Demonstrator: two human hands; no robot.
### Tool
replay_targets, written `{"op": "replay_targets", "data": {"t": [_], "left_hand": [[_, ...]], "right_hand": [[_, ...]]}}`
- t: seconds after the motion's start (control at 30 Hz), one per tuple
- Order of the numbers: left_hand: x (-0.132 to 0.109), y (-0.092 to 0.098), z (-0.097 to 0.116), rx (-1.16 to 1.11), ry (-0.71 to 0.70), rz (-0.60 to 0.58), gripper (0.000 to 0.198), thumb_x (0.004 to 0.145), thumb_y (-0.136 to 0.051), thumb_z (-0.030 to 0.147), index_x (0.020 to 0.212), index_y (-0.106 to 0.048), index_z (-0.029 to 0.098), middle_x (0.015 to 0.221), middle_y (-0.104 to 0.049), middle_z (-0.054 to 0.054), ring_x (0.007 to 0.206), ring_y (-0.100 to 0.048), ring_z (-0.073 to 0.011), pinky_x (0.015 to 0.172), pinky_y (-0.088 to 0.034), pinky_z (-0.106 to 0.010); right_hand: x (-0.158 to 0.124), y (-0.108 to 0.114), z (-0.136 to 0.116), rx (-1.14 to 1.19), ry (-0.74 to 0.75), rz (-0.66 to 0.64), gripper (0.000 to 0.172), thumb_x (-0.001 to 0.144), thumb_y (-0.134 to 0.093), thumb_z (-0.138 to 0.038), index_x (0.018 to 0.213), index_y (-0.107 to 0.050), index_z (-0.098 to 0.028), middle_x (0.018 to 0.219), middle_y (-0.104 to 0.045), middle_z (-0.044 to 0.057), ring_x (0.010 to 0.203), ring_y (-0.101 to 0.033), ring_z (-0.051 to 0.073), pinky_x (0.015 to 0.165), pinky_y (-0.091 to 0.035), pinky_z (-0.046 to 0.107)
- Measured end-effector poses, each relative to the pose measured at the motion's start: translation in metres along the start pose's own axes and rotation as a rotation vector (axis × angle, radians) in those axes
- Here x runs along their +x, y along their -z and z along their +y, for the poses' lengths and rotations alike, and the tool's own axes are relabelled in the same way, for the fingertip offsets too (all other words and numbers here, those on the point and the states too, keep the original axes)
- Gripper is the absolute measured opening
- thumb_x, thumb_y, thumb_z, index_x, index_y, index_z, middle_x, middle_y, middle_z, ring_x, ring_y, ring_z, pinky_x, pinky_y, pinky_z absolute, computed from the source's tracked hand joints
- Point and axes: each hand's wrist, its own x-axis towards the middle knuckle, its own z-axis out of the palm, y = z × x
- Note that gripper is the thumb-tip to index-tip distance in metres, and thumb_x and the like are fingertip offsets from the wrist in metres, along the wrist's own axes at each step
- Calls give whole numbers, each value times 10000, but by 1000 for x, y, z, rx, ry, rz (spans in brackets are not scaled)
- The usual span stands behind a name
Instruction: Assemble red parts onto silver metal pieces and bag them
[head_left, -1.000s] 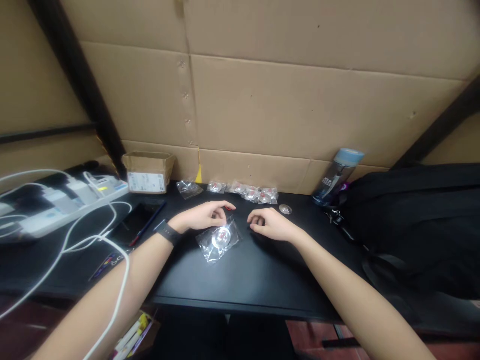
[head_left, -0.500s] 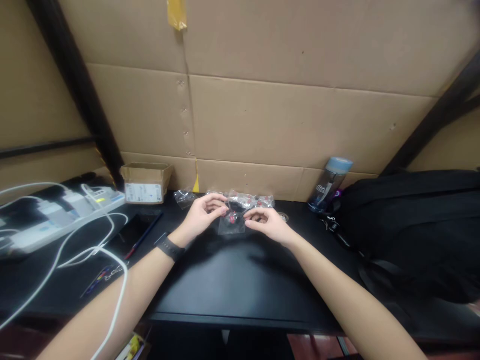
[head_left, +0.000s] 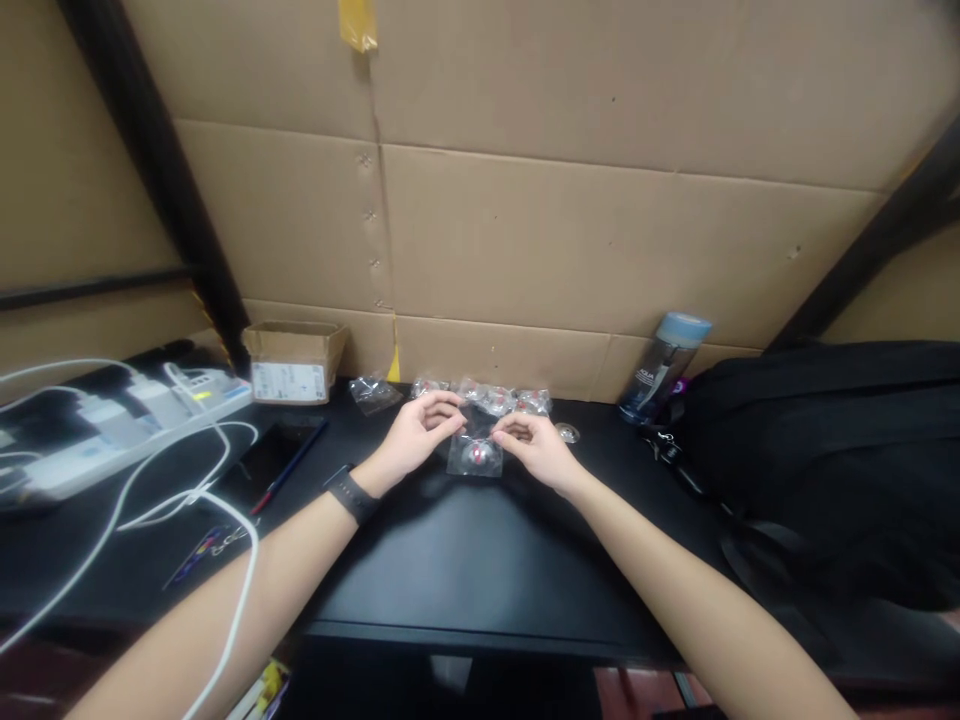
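A clear plastic bag (head_left: 475, 457) with a small round clear item and a red mark inside hangs between my hands over the black table. My left hand (head_left: 424, 430), with a dark watch on the wrist, pinches the bag's upper left corner. Its upper right corner is between the thumb and fingers of my right hand (head_left: 534, 447). Just behind, several similar packets (head_left: 496, 400) with red marks lie along the cardboard wall. A small round clear item (head_left: 568, 433) rests to the right of my right hand.
A crumpled clear bag (head_left: 374, 392) and an open cardboard box (head_left: 294, 365) stand at the back left. Further left are a power strip (head_left: 127, 432), white cables and a phone. At right are a bottle (head_left: 664, 368), keys and a black backpack (head_left: 832, 460).
The round item now sits lower and flatter in the bag, which hangs more spread out. Both hands have shifted slightly to the right in view.
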Motion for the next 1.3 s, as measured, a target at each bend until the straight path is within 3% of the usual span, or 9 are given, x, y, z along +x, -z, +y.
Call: {"op": "replay_targets", "data": {"t": [0.17,0.3,0.47,0.83,1.1,1.2,1.3], "left_hand": [[-1,-2,-6,45,100,-178,539,775,-833,329,1226,-594,158,1050,-731,-92,898,-729,-184,870,-576,-336],[-2,-6,-11,155,138,-170,372,803,-803,364,1063,-694,122,906,-753,-94,839,-729,-198,813,-575,-327],[-1,-3,-17,223,128,-178,325,805,-798,353,1027,-738,122,888,-767,-96,806,-727,-193,763,-569,-304],[6,0,-19,296,120,-115,280,778,-807,363,930,-756,134,790,-772,-73,735,-721,-180,742,-559,-285],[8,15,-23,325,58,-161,180,867,-684,286,927,-757,133,826,-764,-76,730,-729,-173,730,-566,-284],[6,16,-19,375,5,-163,184,863,-686,263,993,-746,147,960,-773,-91,834,-736,-185,788,-568,-297],[1,9,-12,416,-69,-204,321,850,-715,251,1167,-702,197,1189,-736,-96,1022,-716,-204,892,-556,-321]], "right_hand": [[2,2,4,31,-21,16,276,851,-721,-439,888,-692,-168,828,-736,56,763,-695,192,778,-558,343],[2,3,7,23,-15,-11,253,845,-732,-399,924,-696,-162,836,-735,55,746,-692,177,763,-557,332],[2,6,11,-22,-65,-108,269,780,-795,-366,932,-723,-155,838,-752,62,771,-710,185,770,-567,334],[5,15,9,73,-142,-42,335,715,-853,-369,964,-777,-157,701,-739,28,692,-689,181,755,-534,330],[10,29,33,92,-86,-76,399,709,-869,-417,1009,-802,-163,772,-762,38,713,-693,172,780,-540,336],[12,38,40,42,-82,-107,405,723,-859,-429,1031,-813,-169,772,-762,40,678,-672,161,731,-537,324],[12,40,41,11,-85,-129,405,722,-856,-424,1030,-814,-163,821,-771,60,649,-658,151,670,-532,302]]}}
